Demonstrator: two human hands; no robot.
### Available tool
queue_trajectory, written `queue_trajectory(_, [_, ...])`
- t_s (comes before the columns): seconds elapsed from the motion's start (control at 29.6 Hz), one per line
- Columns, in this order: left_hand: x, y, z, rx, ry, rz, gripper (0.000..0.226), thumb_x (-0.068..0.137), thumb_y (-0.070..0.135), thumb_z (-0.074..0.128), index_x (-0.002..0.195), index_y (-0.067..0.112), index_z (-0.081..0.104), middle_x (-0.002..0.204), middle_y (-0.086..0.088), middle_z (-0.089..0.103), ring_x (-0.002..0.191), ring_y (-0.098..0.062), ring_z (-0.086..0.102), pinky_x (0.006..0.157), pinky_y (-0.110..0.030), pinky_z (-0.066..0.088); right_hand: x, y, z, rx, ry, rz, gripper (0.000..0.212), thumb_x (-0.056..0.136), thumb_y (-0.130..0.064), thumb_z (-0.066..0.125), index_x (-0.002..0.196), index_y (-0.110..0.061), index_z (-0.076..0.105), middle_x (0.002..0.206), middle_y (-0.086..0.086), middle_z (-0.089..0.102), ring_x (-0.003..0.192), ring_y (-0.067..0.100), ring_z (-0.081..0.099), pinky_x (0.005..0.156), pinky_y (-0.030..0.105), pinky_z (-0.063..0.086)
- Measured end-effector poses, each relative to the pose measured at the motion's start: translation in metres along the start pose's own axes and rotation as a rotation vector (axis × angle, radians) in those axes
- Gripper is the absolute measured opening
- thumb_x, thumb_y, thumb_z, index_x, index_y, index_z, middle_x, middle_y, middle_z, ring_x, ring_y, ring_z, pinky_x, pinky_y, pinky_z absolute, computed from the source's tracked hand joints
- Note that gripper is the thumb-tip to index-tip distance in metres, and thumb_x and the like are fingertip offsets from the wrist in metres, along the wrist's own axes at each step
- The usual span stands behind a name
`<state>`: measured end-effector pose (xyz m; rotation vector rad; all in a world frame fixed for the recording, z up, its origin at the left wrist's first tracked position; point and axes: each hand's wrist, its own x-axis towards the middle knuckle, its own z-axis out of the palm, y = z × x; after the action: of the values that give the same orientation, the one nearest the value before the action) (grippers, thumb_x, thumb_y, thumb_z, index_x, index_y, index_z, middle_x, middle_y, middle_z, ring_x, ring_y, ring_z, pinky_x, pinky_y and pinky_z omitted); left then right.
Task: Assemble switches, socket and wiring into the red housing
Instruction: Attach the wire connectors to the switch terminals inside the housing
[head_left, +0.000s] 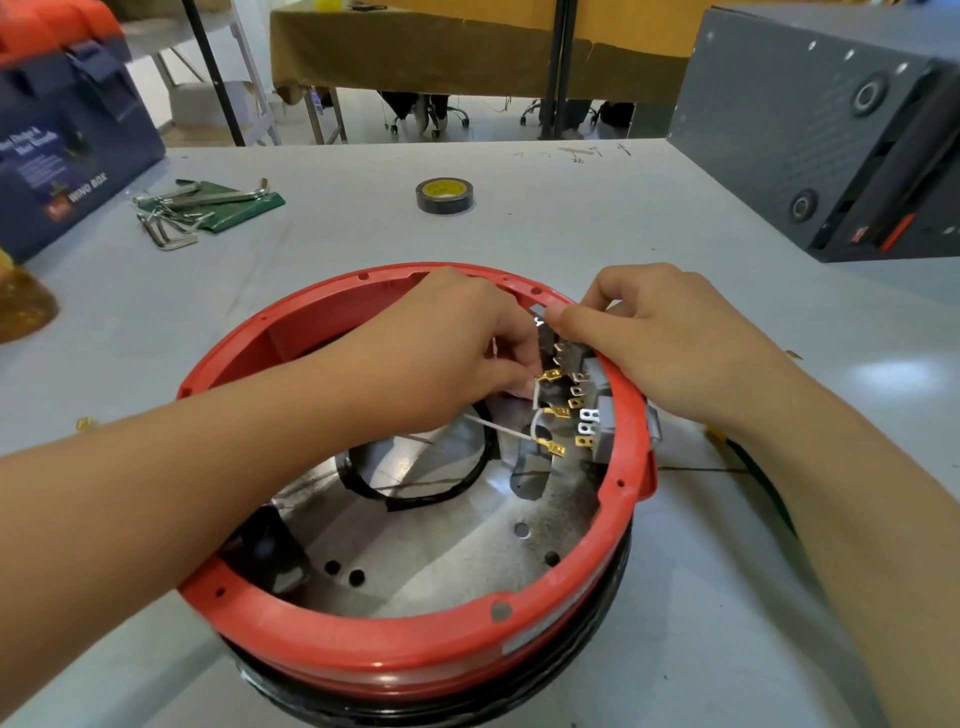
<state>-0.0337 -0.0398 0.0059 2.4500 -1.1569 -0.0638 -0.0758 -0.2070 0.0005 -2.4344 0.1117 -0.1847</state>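
Note:
The round red housing (363, 644) sits open-side up on the table in front of me, its metal floor showing. Grey switches (597, 395) with brass and silver terminals line its inner right wall. My left hand (447, 348) reaches inside the housing and pinches a white wire (498, 427) with brass spade connectors near the terminals. From outside, my right hand (660, 338) reaches over the right rim, its thumb and fingers gripping the top of the uppermost grey switch. A black ring-shaped part (415, 493) lies on the housing floor.
A roll of black tape (444, 196) lies on the table beyond the housing. Hex keys on a green pouch (202, 208) are at the back left by a blue box (67, 145). A large grey case (831, 130) stands at the back right.

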Motion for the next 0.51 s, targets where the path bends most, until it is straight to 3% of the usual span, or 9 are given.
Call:
queue_trajectory(0.24, [-0.0001, 0.0009, 0.0005, 0.008, 0.011, 0.021, 0.005, 0.08, 0.021, 0.07, 0.075, 0.021, 0.072, 0.077, 0.008, 0.067, 0.074, -0.006, 0.056, 0.068, -0.021, 0.039, 0.0, -0.0003, 0.0011, 0.002, 0.005, 0.0, 0.034, 0.086, -0.047, 0.054, 0.075, -0.016, 0.06, 0.061, 0.001, 0.061, 0.053, 0.008, 0.05, 0.044, 0.008, 0.035])
queue_trajectory(0.51, [0.0013, 0.0023, 0.0027, 0.002, 0.009, 0.037, 0.006, 0.082, 0.019, 0.069, 0.076, 0.018, 0.072, 0.077, 0.007, 0.067, 0.072, -0.005, 0.056, 0.066, -0.016, 0.039, -0.0007, -0.0005, 0.0005, -0.006, -0.003, -0.008, 0.035, 0.087, -0.048, 0.053, 0.075, -0.015, 0.059, 0.06, 0.0, 0.059, 0.052, 0.008, 0.048, 0.043, 0.008, 0.034])
